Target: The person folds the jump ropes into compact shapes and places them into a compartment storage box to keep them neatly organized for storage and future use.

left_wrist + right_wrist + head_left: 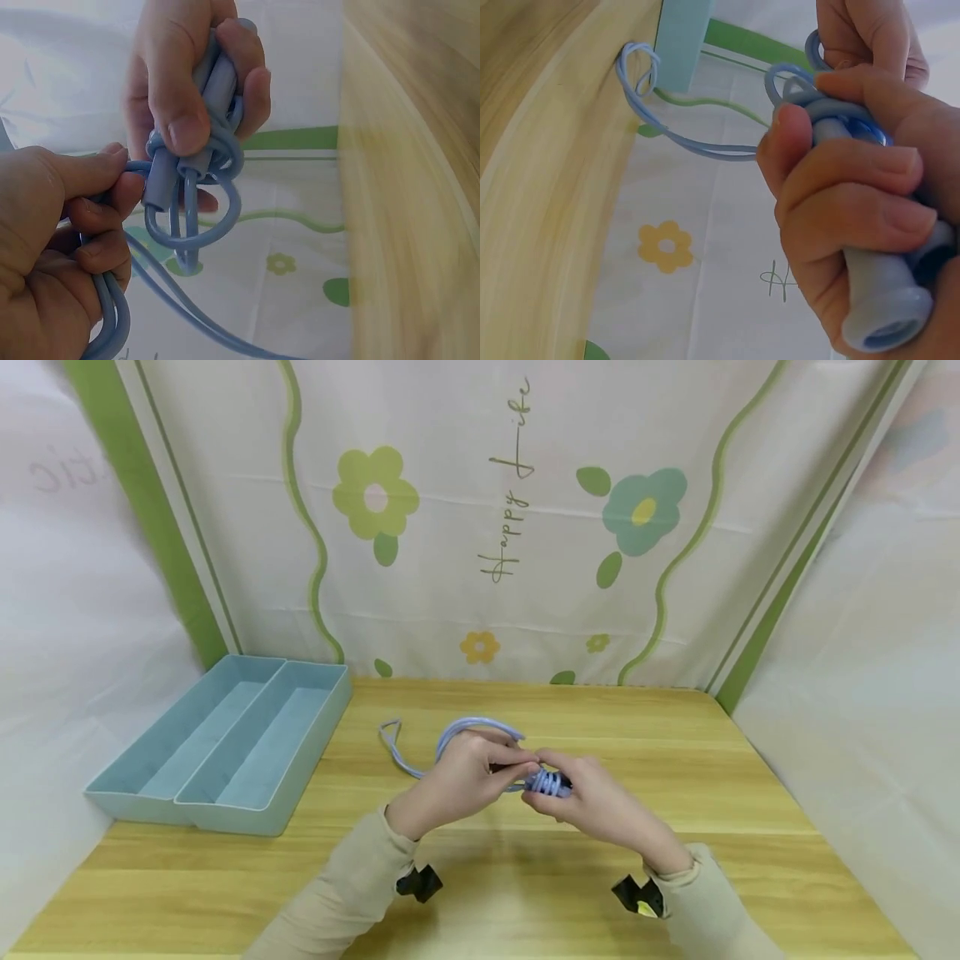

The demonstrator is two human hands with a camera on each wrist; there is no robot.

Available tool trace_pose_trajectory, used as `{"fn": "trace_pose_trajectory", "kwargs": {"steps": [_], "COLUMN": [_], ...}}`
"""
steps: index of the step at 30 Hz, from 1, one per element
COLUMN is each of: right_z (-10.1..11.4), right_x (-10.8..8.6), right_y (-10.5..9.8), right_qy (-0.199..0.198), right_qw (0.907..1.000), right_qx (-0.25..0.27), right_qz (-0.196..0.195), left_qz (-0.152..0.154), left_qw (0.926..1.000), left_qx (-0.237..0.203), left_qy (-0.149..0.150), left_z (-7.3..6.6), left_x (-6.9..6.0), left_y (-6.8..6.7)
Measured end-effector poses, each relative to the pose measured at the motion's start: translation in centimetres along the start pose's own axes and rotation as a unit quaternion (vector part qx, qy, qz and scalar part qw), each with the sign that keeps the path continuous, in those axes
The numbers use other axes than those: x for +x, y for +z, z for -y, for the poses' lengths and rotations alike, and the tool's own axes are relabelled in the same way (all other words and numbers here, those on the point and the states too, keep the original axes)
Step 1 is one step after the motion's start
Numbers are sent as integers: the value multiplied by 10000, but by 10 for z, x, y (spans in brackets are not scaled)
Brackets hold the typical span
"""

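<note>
A light blue jump rope is held above the wooden table. My right hand grips its two handles side by side, fingers curled round them. Several turns of cord wrap the handles, with loose loops at their lower ends in the left wrist view. Close beside it, my left hand pinches the cord between thumb and forefinger. Doubled cord also passes through the left hand's curled fingers. A trailing loop of cord extends to the left over the table.
Two long pale blue bins stand side by side at the table's left. The wooden table meets a white flowered curtain at the back. White cloth hangs on both sides. Small black devices are at both wrists.
</note>
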State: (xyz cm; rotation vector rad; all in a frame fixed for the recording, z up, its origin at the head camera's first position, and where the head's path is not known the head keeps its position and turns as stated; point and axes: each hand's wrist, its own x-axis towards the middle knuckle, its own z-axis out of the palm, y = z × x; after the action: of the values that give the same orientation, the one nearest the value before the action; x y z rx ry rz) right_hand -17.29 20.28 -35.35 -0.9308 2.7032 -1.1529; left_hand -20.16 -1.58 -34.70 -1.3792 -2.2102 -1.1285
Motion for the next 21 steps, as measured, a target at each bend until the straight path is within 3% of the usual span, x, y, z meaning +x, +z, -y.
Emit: {"fn": "trace_pose_trajectory", "kwargs": {"steps": [7, 12, 18, 21], "right_z": [1, 2, 4, 4], "right_x": [0, 0, 2, 2], "right_y": [0, -2, -3, -3], "right_qy": [-23, 208, 627, 804], "right_qw": [9985, 9967, 9874, 9827], "right_qx": [19, -74, -194, -161], "right_qz": [-545, -781, -1439, -1658], "left_qz": [-93, -218, -472, -386], "left_qw": [9998, 9997, 9978, 9954], "left_qx": [-4, -22, -321, -500], "left_qy": [163, 70, -351, -725], "left_z": [-2, -1, -4, -5], "left_x": [0, 0, 1, 1], "left_y": [5, 10, 15, 15]}}
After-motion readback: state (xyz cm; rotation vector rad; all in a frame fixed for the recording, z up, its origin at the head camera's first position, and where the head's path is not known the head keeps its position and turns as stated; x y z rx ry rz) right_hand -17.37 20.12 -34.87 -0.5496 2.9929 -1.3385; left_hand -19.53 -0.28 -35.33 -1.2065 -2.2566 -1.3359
